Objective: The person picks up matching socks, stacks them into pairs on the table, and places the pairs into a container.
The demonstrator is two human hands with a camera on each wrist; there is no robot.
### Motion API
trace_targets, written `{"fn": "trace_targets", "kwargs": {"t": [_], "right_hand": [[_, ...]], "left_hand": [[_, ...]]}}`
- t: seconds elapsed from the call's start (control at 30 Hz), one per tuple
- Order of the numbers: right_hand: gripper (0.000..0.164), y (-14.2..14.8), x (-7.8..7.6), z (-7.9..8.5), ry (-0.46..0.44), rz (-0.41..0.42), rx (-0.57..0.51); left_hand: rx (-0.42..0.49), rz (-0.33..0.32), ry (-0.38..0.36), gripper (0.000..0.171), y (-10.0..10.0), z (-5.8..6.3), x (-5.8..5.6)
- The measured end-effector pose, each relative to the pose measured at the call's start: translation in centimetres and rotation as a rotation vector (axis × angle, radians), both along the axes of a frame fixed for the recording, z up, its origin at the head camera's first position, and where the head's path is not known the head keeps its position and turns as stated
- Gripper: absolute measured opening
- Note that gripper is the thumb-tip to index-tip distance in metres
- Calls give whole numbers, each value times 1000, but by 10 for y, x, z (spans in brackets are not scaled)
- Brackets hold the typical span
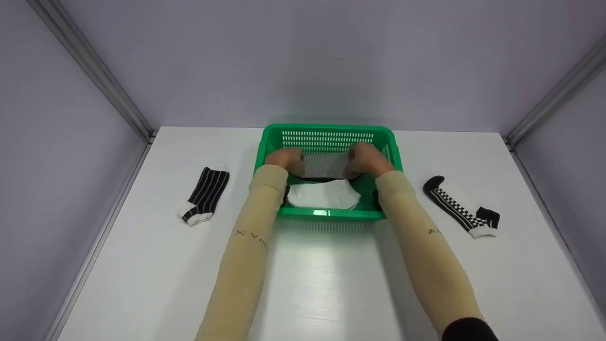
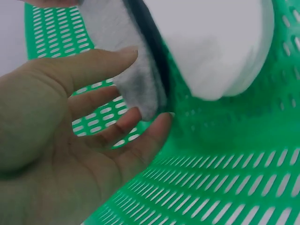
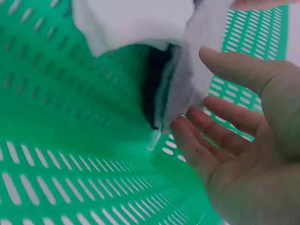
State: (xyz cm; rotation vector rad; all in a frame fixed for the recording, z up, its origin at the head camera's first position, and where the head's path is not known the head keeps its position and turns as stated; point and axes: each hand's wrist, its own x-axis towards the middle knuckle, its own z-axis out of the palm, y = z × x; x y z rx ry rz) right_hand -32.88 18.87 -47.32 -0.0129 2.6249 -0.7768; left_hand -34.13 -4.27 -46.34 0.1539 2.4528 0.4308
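Both hands are inside a green plastic basket, at opposite ends of a folded grey sock with a dark layer along its lower edge. My left hand grips the left end; in the left wrist view the thumb lies over the grey sock and the fingertips meet its edge. The right end is held by my right hand, whose thumb and fingertips are at the sock's edge in the right wrist view. Nearer the basket's front lies a folded white sock.
Left of the basket, a black sock with white stripes lies on the white table. A black-and-white checkered sock lies bent to the right. Behind the basket rises a pale wall, with side walls at left and right.
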Motion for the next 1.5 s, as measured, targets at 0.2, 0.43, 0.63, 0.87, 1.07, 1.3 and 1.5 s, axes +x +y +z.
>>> {"fn": "trace_targets", "kwargs": {"t": [0.2, 0.43, 0.63, 0.87, 1.07, 1.3, 1.5], "right_hand": [[53, 4, 0, 19, 84, 73, 9], [47, 1, 11, 49, 203, 156, -125], [32, -15, 43, 67, 305, 250, -299], [23, -50, 93, 71, 324, 344, -523], [23, -84, 121, 60, 303, 383, -672], [22, -135, 146, 37, 288, 392, -793], [17, -185, 169, 22, 209, 483, -803]], "left_hand": [[46, -65, 21, 45, -1, 19, 1], [89, -258, 141, 56, -6, 53, 10], [212, -305, 259, 53, -30, 73, 49], [384, -314, 286, 51, -65, 78, 103], [500, -226, 345, 50, -98, 67, 120], [519, 57, 519, 45, -162, 40, 117], [466, 252, 514, 51, -199, 9, 116]]}}
